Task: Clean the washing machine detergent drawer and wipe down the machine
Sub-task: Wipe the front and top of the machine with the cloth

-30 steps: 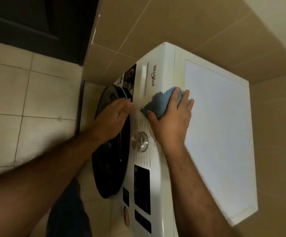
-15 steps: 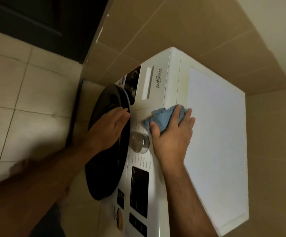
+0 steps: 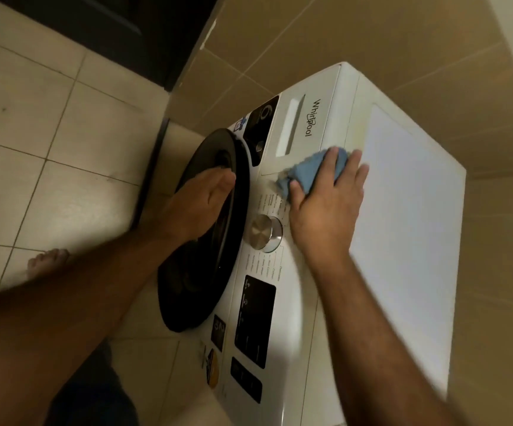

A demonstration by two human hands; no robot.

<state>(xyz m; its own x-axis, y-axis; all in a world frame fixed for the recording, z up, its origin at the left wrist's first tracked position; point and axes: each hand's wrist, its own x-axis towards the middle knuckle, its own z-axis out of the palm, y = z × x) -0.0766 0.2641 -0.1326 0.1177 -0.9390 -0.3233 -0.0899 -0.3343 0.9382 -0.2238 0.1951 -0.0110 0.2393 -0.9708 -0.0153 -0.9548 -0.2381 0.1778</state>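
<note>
Your right hand (image 3: 325, 210) presses blue cloth (image 3: 313, 170) flat on washing machine (image 3: 408, 210); left hand (image 3: 199, 204) open on door (image 3: 206, 272). Risk: cloth nudges dial (image 3: 266, 232).

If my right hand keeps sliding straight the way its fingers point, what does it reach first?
Probably the detergent drawer front: the right hand, pressing the blue cloth, points along the machine's front top edge toward the drawer, just ahead. Exact heading is hard to judge.
</note>
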